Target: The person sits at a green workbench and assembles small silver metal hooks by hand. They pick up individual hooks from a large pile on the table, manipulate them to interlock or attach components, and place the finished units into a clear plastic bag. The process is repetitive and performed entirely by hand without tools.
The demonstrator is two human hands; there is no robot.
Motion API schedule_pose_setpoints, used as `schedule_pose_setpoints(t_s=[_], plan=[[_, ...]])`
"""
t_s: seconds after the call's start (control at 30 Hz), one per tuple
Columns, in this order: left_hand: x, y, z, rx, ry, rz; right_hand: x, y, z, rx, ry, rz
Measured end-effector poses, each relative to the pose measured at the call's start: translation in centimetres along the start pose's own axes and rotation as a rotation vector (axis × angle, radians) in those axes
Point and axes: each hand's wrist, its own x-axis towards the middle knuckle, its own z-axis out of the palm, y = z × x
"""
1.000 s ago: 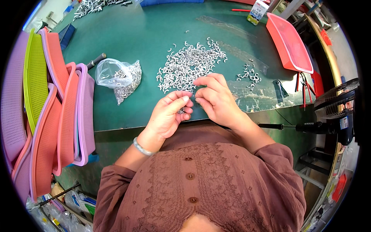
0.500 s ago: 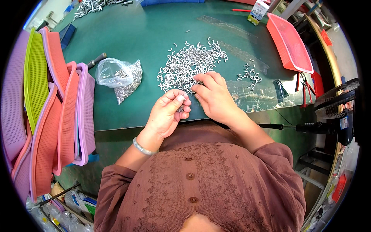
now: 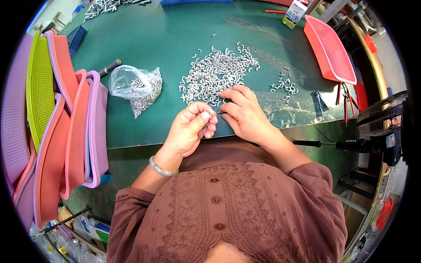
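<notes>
Holding small metal pieces [image 3: 206,126] in the left hand [image 3: 191,127], pressing thumb to curled fingers, just short of a heap of C-shaped metal pieces [image 3: 215,72]. Bending the fingers of the right hand [image 3: 245,111] at its near edge; impossible to tell whether gripping any. Working at a green tabletop [image 3: 175,44], between a filled clear plastic bag [image 3: 147,91] and a pink basket [image 3: 319,56].

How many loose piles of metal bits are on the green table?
3: the big middle pile, the small right pile, and the far left pile. More could be hidden.
</notes>
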Motion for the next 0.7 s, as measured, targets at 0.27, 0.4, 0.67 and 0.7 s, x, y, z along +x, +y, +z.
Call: schedule_pose_setpoints(t_s=[0.27, 0.4, 0.67, 0.7], plan=[[-0.1, 0.6, 0.4, -0.092, 0.034, -0.034, -0.2, 0.2, 0.1, 0.008, -0.022, 0.001], [0.0, 0.9, 0.1, -0.158, 0.087, -0.051, -0.1, 0.0, 0.1, 0.033, -0.006, 0.005], [0.3, 0.9, 1.1, 0.086, 0.202, -0.111, 1.1, -0.8, -0.8, 0.132, 0.051, -0.076], [0.3, 0.9, 1.3, 0.121, 0.204, -0.123, 1.2, -0.9, -0.9, 0.134, 0.05, -0.087]])
